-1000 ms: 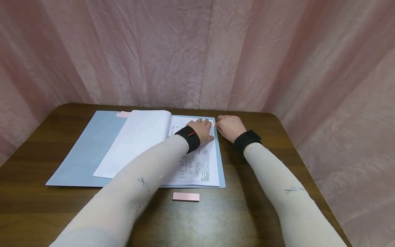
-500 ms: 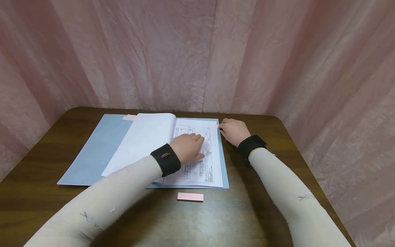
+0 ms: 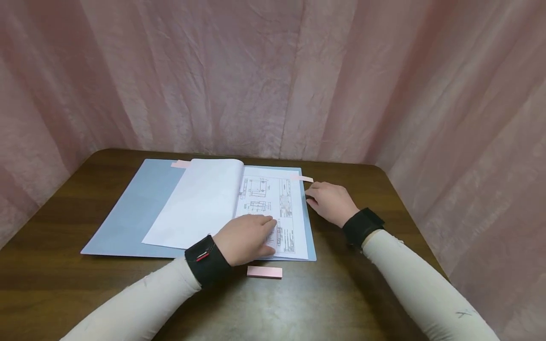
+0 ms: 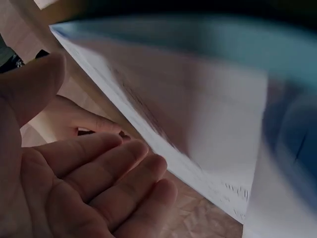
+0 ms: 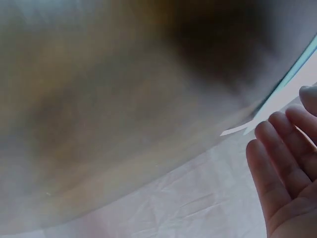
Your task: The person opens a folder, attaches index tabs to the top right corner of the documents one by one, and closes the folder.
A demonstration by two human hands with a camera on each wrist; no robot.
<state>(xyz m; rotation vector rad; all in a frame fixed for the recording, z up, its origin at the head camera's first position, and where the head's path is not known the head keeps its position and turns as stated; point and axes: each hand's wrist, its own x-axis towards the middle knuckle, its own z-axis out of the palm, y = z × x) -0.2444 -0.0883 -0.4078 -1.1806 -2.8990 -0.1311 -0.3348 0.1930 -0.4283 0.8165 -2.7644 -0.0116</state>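
Note:
A blue folder [image 3: 123, 213] lies spread on the table, holding a sheet with technical drawings [image 3: 294, 227] on the right and blank-backed pages [image 3: 200, 203] turned over to the left. My left hand [image 3: 247, 239] is over the lower part of the drawing sheet, fingers extended; its palm and straight fingers [image 4: 121, 173] show in the left wrist view. Beside the folder's right edge is my right hand [image 3: 330, 203], its fingers relaxed and holding nothing. Just beyond those fingertips, a pink sticky tab [image 3: 304, 178] juts out from the sheet's upper right, past the folder.
A pad of pink sticky tabs [image 3: 264, 272] lies on the brown table [image 3: 273, 312] in front of the folder. Another pink tab [image 3: 181, 164] sticks out at the top left of the turned pages. Behind the table hangs a pink curtain [image 3: 239, 80].
My left hand has slid from the upper part of the sheet down toward its near edge. My right hand has come off the pink tab and moved nearer, leaving the tab's end exposed.

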